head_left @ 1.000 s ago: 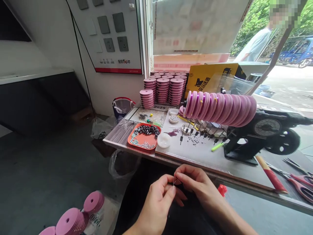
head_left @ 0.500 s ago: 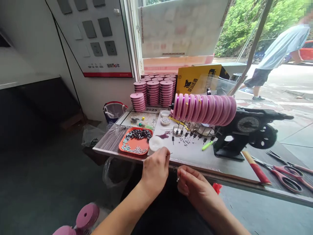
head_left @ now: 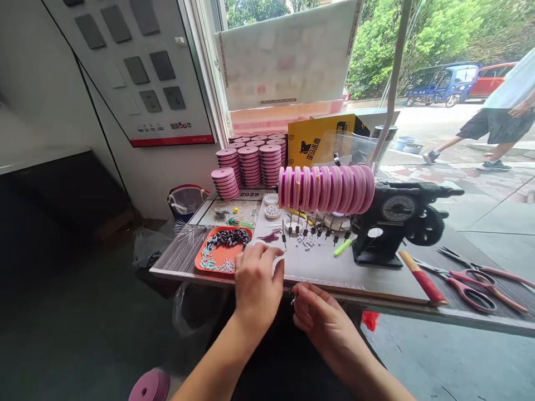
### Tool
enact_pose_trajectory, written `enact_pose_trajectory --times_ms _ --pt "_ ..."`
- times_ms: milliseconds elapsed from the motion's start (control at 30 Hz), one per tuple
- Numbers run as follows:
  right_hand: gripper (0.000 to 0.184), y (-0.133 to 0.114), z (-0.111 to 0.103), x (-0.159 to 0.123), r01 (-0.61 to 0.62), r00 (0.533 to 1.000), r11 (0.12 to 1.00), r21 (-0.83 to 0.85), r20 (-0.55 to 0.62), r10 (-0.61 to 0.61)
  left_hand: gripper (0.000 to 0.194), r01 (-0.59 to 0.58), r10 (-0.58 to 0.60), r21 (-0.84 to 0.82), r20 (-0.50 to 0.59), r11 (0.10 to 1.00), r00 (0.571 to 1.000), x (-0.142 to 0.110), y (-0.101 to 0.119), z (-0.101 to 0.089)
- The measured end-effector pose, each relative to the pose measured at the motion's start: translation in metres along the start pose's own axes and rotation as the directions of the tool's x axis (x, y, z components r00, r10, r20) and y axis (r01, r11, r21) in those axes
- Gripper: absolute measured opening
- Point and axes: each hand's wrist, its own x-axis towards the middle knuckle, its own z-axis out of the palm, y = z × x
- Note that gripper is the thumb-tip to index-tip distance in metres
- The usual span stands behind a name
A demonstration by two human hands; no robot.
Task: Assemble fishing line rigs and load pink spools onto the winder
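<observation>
L hand (head_left: 258, 278), fingers pinching thin pc. (head_left: 285, 252), nears orange tray (head_left: 219, 256), prob. mid-pickup; R hand (head_left: 320, 312) pinches small pc. (head_left: 293, 300), needing steady hold.

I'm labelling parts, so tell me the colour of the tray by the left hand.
Orange-red tray, seen best in the current head view.

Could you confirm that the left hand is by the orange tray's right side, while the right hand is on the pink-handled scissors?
Not quite: in the head view, the right hand is at the near edge of the table, well left of the pink-handled scissors. The left hand is by the right side of the orange tray.
</observation>
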Motion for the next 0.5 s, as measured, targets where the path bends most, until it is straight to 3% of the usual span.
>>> enact_pose_trajectory --times_ms 100,233,367,500 --pt "0.025 0.001 0.001 -0.002 0.004 1.000 1.000 0.011 -0.002 -0.003 0.014 -0.047 0.045 -0.096 -0.017 0.994 0.999 -0.030 -0.003 -0.016" --pt "0.027 0.004 0.006 -0.004 -0.024 0.999 0.999 0.032 -0.037 0.026 0.011 -0.179 0.176 -0.025 -0.076 0.984 0.981 -0.059 -0.009 -0.016" --pt "0.031 0.008 0.011 -0.006 -0.018 0.998 1.000 -0.007 -0.065 0.018 0.009 -0.177 0.179 0.023 -0.139 0.984 0.974 -0.063 -0.008 -0.008" --pt "0.034 0.011 0.013 -0.006 0.009 0.997 0.998 -0.067 -0.072 -0.014 0.005 -0.185 0.169 -0.031 -0.289 0.982 0.942 -0.059 -0.002 -0.008"
